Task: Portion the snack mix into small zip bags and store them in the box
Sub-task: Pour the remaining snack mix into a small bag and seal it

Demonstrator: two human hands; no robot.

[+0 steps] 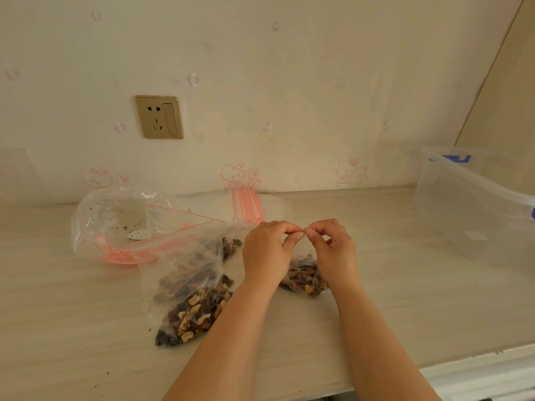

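Note:
A small zip bag partly filled with snack mix stands on the counter at the centre. My left hand and my right hand both pinch its top edge, fingertips meeting above the bag. To the left lies a large clear bag of snack mix with nuts and dark dried pieces, its mouth open toward the back. A stack of empty small zip bags with red seals lies by the wall. The clear plastic box stands at the right.
A crumpled large zip bag holding more red-sealed bags sits at the back left. A wall socket is above it. The counter's front edge runs along the lower right. A few crumbs lie on the counter.

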